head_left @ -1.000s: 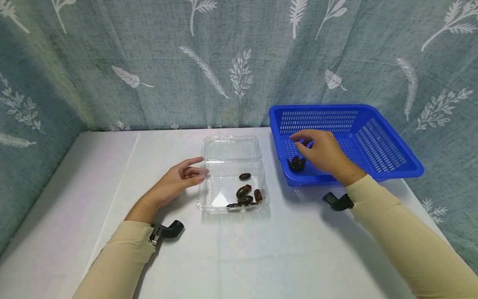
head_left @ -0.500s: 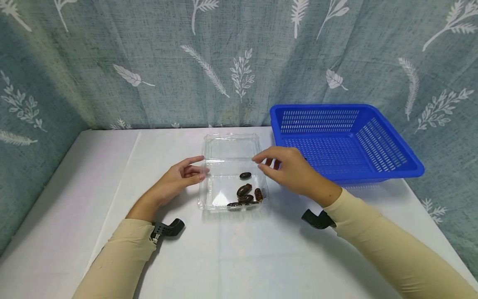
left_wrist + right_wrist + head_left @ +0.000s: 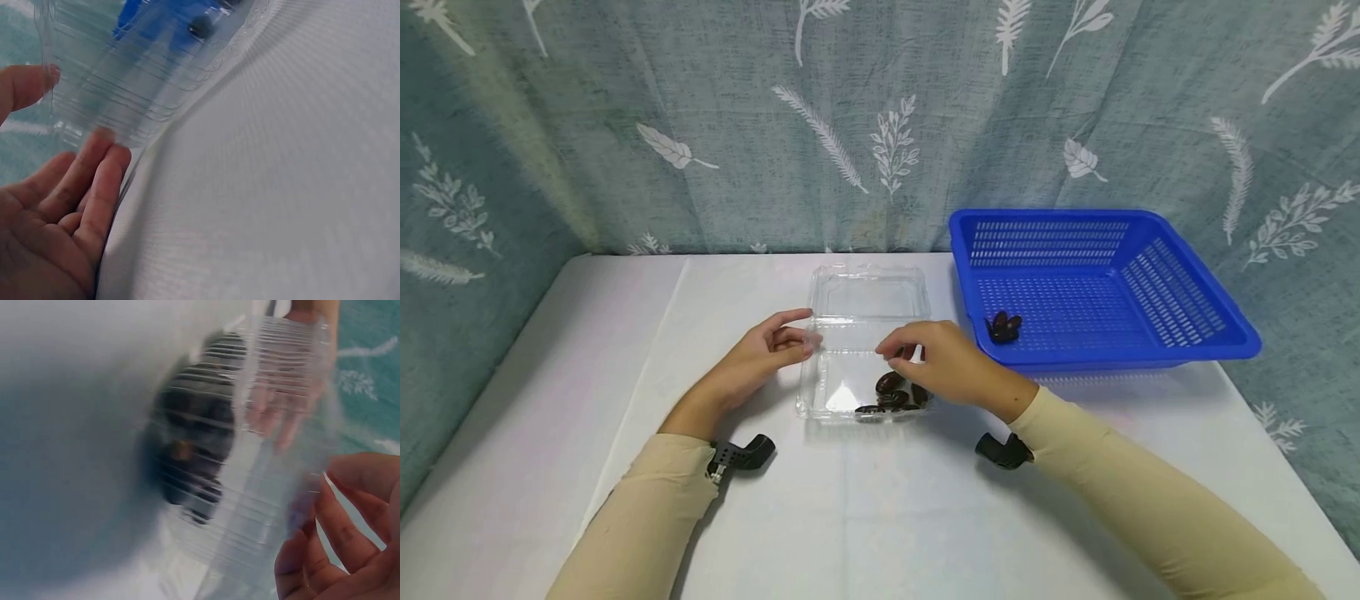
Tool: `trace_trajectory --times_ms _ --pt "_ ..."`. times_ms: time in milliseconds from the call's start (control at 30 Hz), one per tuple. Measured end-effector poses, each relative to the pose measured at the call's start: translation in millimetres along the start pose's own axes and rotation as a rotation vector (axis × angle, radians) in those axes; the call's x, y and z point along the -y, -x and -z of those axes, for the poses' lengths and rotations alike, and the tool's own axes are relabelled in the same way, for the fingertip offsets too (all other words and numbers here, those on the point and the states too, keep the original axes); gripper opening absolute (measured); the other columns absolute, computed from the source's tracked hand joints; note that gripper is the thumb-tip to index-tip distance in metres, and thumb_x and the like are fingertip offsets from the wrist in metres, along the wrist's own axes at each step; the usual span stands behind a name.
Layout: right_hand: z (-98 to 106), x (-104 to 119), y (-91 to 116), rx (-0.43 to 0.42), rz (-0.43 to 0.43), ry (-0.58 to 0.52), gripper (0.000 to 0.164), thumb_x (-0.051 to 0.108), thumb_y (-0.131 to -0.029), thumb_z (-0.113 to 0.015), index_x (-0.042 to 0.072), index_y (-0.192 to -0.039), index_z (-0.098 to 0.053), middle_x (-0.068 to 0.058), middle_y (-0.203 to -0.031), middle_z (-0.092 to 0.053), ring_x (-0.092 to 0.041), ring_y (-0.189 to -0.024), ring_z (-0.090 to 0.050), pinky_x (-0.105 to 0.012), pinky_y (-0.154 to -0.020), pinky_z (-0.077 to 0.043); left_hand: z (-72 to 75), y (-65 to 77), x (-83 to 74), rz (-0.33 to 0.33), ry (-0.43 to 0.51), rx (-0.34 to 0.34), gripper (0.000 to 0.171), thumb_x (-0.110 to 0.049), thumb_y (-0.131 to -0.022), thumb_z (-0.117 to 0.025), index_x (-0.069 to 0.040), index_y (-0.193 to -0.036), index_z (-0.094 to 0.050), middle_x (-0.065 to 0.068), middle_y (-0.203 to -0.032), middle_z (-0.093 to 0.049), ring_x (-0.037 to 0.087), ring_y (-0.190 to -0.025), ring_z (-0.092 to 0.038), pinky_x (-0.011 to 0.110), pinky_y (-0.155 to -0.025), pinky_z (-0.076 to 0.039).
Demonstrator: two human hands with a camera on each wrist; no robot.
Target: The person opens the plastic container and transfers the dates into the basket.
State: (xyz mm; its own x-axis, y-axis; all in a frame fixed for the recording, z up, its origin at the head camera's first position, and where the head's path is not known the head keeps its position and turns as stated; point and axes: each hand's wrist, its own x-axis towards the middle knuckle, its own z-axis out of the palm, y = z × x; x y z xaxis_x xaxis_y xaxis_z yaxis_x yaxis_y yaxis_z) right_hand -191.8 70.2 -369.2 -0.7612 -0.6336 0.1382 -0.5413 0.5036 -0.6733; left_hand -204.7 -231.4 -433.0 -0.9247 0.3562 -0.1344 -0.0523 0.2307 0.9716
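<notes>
Several dark brown, shiny dates (image 3: 891,399) lie in the clear hinged plastic box (image 3: 831,407), mostly toward its right and front. My right hand (image 3: 951,367) is above the box's right side, thumb and fingers bent together. In the right wrist view a dark, blurred date (image 3: 301,515) shows at its fingertips, partly hidden by the plastic. My left hand (image 3: 748,367) touches the box's left wall with loosely extended fingers. In the left wrist view, its fingers (image 3: 103,181) rest against the ribbed side.
A blue plastic basket (image 3: 1221,337) stands right of the box, with a small pile of dates (image 3: 1003,327) in its near left corner. The box's clear lid (image 3: 871,292) lies folded back. A patterned curtain (image 3: 715,125) hangs behind the white-covered table (image 3: 775,533).
My right hand has moved left from the basket to above the box, uncovering the dates in the basket's corner. The left hand keeps its place at the box's side.
</notes>
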Motion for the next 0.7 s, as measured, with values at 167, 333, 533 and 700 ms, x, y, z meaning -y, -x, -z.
trace_trajectory --times_ms 167,333,533,700 --pt "-7.0 -7.7 -3.2 0.011 -0.026 0.033 0.018 0.004 -0.093 -0.066 0.004 -0.109 -0.075 -0.008 -0.106 -0.076 -0.016 -0.089 -0.065 -0.041 -0.082 -0.056 -1.1 0.9 -0.3 -0.005 0.009 -0.011 0.067 -0.019 -0.098 -0.065 -0.01 -0.155 -0.031 0.02 -0.138 -0.056 0.004 -0.113 -0.057 0.015 -0.097 -0.044" --pt "-10.5 -10.1 -6.5 -0.01 0.024 0.155 0.019 0.005 -0.091 -0.069 0.006 -0.109 -0.076 -0.005 -0.106 -0.076 -0.02 -0.098 -0.066 -0.04 -0.09 -0.053 -2.5 3.8 2.8 0.0 0.03 -0.037 0.066 -0.016 -0.099 -0.063 -0.009 -0.156 -0.029 0.022 -0.141 -0.054 0.002 -0.112 -0.058 0.013 -0.096 -0.044" --pt "-9.2 -13.0 -6.4 -0.067 0.024 0.301 0.017 0.011 -0.09 -0.073 0.016 -0.105 -0.078 0.005 -0.103 -0.077 -0.019 -0.101 -0.064 -0.039 -0.086 -0.038 -3.9 2.7 -2.2 0.011 0.021 -0.044 0.066 -0.015 -0.099 -0.063 -0.009 -0.156 -0.029 0.024 -0.143 -0.053 0.001 -0.11 -0.06 0.012 -0.093 -0.047" --pt "-11.5 -12.9 -3.6 0.004 -0.042 0.318 0.02 0.017 -0.09 -0.074 0.019 -0.109 -0.078 0.006 -0.11 -0.076 -0.017 -0.106 -0.066 -0.045 -0.096 -0.033 -5.0 10.2 -2.1 0.011 0.039 -0.056 0.065 -0.012 -0.099 -0.062 -0.006 -0.155 -0.03 0.027 -0.142 -0.052 0.0 -0.107 -0.06 0.013 -0.092 -0.049"
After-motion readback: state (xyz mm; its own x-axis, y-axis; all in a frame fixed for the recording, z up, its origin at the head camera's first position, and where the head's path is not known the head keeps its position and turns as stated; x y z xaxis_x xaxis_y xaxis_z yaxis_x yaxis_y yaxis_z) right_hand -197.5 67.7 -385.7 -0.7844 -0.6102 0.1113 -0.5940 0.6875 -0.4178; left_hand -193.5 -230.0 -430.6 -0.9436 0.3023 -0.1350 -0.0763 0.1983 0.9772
